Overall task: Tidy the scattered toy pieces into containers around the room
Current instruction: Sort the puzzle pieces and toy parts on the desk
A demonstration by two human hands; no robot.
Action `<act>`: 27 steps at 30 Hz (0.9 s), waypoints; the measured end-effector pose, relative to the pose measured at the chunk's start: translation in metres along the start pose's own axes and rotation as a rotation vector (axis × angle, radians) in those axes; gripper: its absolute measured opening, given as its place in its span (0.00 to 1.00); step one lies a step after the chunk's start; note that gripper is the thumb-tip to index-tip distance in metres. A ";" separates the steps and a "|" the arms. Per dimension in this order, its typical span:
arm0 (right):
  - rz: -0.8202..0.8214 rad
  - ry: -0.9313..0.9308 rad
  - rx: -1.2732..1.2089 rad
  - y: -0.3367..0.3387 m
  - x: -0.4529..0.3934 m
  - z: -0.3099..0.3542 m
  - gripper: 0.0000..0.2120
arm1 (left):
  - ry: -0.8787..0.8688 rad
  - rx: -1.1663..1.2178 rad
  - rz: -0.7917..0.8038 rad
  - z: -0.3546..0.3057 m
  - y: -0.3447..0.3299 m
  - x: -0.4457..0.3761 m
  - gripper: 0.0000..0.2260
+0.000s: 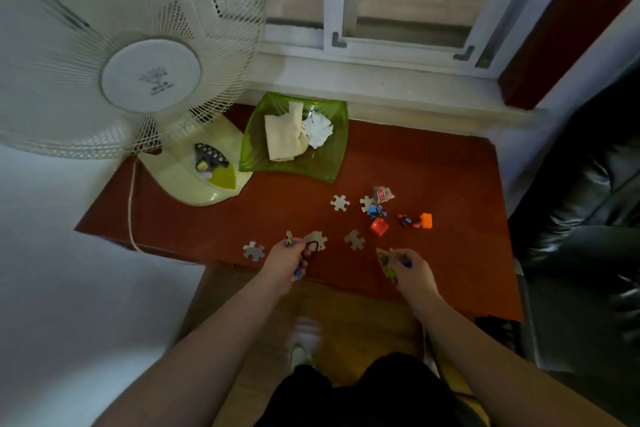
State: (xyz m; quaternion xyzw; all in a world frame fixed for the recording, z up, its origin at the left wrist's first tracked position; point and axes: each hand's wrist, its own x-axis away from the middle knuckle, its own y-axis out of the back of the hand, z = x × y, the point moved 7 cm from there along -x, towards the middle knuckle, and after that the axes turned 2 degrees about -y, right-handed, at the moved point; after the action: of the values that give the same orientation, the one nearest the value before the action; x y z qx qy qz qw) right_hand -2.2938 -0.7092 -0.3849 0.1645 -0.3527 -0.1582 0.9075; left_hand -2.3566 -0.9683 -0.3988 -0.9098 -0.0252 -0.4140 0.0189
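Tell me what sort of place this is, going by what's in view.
Most likely a room in a home, by a window. A red-brown table stands below a sliding window, with a desk fan on it, a dark leather sofa beside it, and jigsaw pieces scattered across the top.

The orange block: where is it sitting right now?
In the head view the orange block sits on the right part of the red table, just right of a cluster of small beads, beyond the right hand.
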 end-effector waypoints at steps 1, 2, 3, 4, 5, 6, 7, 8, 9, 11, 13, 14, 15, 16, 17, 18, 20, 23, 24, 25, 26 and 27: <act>-0.007 -0.006 0.001 0.000 -0.004 0.002 0.05 | 0.016 -0.006 -0.006 -0.004 -0.005 -0.007 0.03; -0.009 -0.010 0.008 0.000 -0.008 0.003 0.04 | 0.022 -0.019 -0.003 -0.009 -0.010 -0.014 0.03; -0.006 -0.012 0.019 0.000 -0.013 0.004 0.04 | 0.021 -0.039 0.005 -0.013 -0.017 -0.021 0.04; -0.003 -0.012 0.029 0.000 -0.019 0.006 0.04 | 0.019 -0.068 0.010 -0.018 -0.025 -0.028 0.04; -0.002 -0.012 0.035 0.002 -0.025 0.008 0.04 | 0.014 -0.098 0.007 -0.023 -0.032 -0.034 0.04; -0.002 -0.014 0.038 0.005 -0.032 0.011 0.05 | 0.009 -0.126 -0.007 -0.028 -0.038 -0.039 0.04; 0.000 -0.022 0.043 0.007 -0.038 0.013 0.05 | 0.005 -0.150 -0.019 -0.033 -0.043 -0.043 0.05; 0.005 -0.027 0.045 0.010 -0.044 0.014 0.05 | -0.007 -0.168 -0.024 -0.037 -0.049 -0.046 0.06; 0.013 -0.025 0.043 0.013 -0.051 0.016 0.05 | -0.039 -0.182 -0.020 -0.044 -0.054 -0.050 0.08; 0.035 -0.022 0.042 0.017 -0.062 0.018 0.06 | -0.122 -0.261 -0.009 -0.059 -0.064 -0.053 0.11; 0.055 -0.010 0.049 0.020 -0.071 0.021 0.07 | -0.192 -0.381 -0.014 -0.072 -0.069 -0.055 0.13; 0.067 0.000 0.051 0.021 -0.075 0.023 0.07 | -0.217 -0.441 -0.020 -0.076 -0.071 -0.057 0.13; 0.080 0.010 0.043 0.021 -0.077 0.025 0.07 | -0.247 -0.502 -0.025 -0.079 -0.072 -0.059 0.14; 0.092 0.016 0.030 0.022 -0.078 0.027 0.07 | -0.300 -0.574 -0.030 -0.082 -0.072 -0.061 0.13; 0.101 0.024 0.015 0.022 -0.080 0.029 0.08 | -0.378 -0.670 -0.040 -0.086 -0.071 -0.062 0.13; 0.107 0.032 0.003 0.023 -0.081 0.031 0.08 | -0.464 -0.786 -0.054 -0.088 -0.070 -0.062 0.12; 0.108 0.049 0.007 0.025 -0.086 0.032 0.08 | -0.627 -0.940 -0.080 -0.092 -0.068 -0.058 0.11; 0.110 0.060 0.011 0.027 -0.092 0.035 0.08 | -0.683 -0.885 -0.060 -0.096 -0.067 -0.050 0.08; 0.112 0.065 -0.001 0.027 -0.093 0.038 0.08 | -0.639 -0.836 -0.042 -0.096 -0.067 -0.048 0.07; 0.115 0.067 -0.014 0.027 -0.095 0.040 0.08 | -0.583 -0.777 -0.014 -0.094 -0.068 -0.048 0.05; 0.120 0.066 -0.034 0.027 -0.096 0.042 0.08 | -0.518 -0.693 0.014 -0.090 -0.070 -0.048 0.04; 0.131 0.063 -0.067 0.026 -0.098 0.044 0.08 | -0.437 -0.573 0.037 -0.085 -0.072 -0.048 0.04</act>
State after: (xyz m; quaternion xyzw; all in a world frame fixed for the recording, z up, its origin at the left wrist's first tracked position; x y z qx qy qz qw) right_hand -2.3884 -0.6550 -0.4010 0.1157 -0.3284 -0.1050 0.9315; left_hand -2.4568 -0.9025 -0.3783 -0.9454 0.1048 -0.1996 -0.2353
